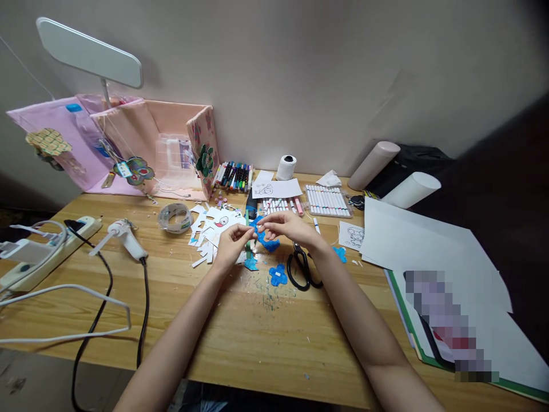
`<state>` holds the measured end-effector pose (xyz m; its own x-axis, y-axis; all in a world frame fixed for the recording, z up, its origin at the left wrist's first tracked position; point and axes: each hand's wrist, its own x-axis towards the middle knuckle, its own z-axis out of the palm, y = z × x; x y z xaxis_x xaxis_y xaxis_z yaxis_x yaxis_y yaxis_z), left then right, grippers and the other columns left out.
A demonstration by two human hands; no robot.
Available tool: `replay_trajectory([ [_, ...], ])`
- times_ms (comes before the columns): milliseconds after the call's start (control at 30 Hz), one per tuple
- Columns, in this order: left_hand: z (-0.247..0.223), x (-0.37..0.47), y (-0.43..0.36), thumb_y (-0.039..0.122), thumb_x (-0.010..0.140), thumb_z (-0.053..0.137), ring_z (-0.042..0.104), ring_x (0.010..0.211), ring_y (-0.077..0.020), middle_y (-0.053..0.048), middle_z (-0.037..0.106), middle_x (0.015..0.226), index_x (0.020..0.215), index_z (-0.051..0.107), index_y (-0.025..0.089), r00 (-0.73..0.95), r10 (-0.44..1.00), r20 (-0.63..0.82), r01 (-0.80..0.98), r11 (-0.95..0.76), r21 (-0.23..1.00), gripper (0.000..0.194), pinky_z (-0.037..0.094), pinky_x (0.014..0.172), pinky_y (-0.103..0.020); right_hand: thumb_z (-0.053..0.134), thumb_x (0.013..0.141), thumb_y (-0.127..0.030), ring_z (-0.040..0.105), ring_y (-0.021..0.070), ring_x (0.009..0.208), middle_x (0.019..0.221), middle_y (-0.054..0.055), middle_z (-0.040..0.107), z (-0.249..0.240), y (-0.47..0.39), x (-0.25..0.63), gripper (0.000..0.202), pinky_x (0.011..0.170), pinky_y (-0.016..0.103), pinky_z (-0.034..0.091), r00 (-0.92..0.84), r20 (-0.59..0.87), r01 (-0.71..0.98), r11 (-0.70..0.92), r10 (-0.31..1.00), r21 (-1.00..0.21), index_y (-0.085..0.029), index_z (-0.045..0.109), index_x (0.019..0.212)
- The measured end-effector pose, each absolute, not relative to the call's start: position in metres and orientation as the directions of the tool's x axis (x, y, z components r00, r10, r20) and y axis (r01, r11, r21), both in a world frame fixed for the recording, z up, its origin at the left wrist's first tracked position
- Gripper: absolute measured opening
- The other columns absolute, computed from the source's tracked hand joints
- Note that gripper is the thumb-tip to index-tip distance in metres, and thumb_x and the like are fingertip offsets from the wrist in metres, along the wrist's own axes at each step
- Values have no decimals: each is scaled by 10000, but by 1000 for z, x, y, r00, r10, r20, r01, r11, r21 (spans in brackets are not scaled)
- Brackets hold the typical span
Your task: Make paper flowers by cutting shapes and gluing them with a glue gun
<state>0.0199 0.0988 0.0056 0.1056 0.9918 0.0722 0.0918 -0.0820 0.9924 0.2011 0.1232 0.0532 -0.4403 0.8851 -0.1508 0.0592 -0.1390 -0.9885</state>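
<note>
My left hand (233, 245) is closed in a pinch above the middle of the table. Close beside it, my right hand (291, 229) also has thumb and fingertips brought together. Whatever sits between the fingertips is too small to make out. Behind and below the fingers lies a blue piece (269, 245), partly hidden by them. A blue flower cutout (278, 275) with a small white strip at its centre lies nearer me. Black-handled scissors (302, 271) rest beside it, partly under my right forearm. A light blue scrap (251, 263) lies below my left fingers.
White paper scraps (210, 229) and a tape roll (175, 218) lie left of the hands. Farther left are a glue gun (128, 240), its cable and a power strip (51, 252). Markers (234, 176) and a thread spool (286, 167) stand behind. Large white sheets (437, 246) cover the right.
</note>
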Motion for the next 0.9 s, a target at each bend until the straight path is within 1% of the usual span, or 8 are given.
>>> replay_trajectory([
  [133, 9, -8, 110, 315, 770, 573, 656, 767, -188, -65, 703, 809, 814, 643, 148, 6, 975, 221, 458, -200, 866, 186, 488, 723, -293, 647, 737, -174, 607, 98, 503, 673, 30, 691, 59, 127, 214, 49, 532, 251, 539, -194, -77, 147, -49, 978, -988, -156, 676, 772],
  [167, 10, -16, 113, 301, 787, 538, 651, 774, -175, -51, 702, 831, 813, 642, 165, 47, 954, 296, 636, -257, 728, 173, 477, 738, -285, 638, 744, -173, 607, 101, 503, 682, 37, 691, 62, 127, 219, 51, 532, 257, 540, -125, -51, 194, -26, 991, -981, -151, 672, 775],
  [300, 16, -34, 123, 279, 787, 525, 618, 799, -200, -57, 687, 840, 783, 637, 185, 87, 942, 323, 755, -273, 596, 147, 435, 737, -302, 600, 769, -206, 600, 108, 519, 697, 41, 678, 76, 123, 240, 91, 545, 274, 538, 59, 135, 401, 100, 989, -911, -150, 671, 776],
  [500, 21, -33, 133, 316, 803, 533, 593, 816, -236, -80, 654, 831, 734, 622, 188, 176, 953, 247, 915, -251, 315, 171, 400, 653, -297, 580, 792, -280, 601, 109, 525, 679, 30, 665, 92, 113, 253, 149, 533, 262, 522, 89, 271, 442, 206, 958, -873, -157, 658, 758],
  [633, 24, -34, 134, 227, 811, 500, 594, 881, -226, -73, 655, 913, 844, 644, 191, 237, 945, 226, 896, -303, 325, 152, 414, 688, -291, 568, 806, -303, 599, 106, 534, 689, 37, 662, 95, 109, 252, 179, 543, 261, 521, 79, 306, 442, 242, 949, -864, -152, 653, 760],
  [733, 29, -31, 130, 266, 866, 422, 584, 923, -223, -78, 648, 959, 873, 641, 190, 217, 943, 253, 888, -298, 349, 232, 421, 751, -306, 574, 800, -299, 595, 105, 535, 695, 40, 662, 97, 108, 252, 169, 535, 262, 523, 67, 292, 417, 240, 954, -877, -150, 649, 771],
  [833, 39, -24, 121, 336, 884, 406, 585, 882, -211, -72, 646, 887, 771, 629, 187, 151, 926, 346, 839, -305, 451, 291, 421, 787, -317, 620, 768, -294, 601, 116, 542, 674, 35, 663, 98, 107, 250, 152, 547, 279, 529, 56, 257, 396, 214, 965, -893, -152, 645, 816],
  [900, 46, -16, 114, 321, 863, 458, 585, 874, -191, -59, 646, 883, 802, 622, 185, 119, 903, 412, 764, -348, 543, 221, 428, 783, -297, 659, 736, -289, 615, 129, 573, 685, 35, 670, 99, 106, 246, 164, 569, 290, 531, 20, 235, 378, 210, 972, -902, -157, 643, 832],
])
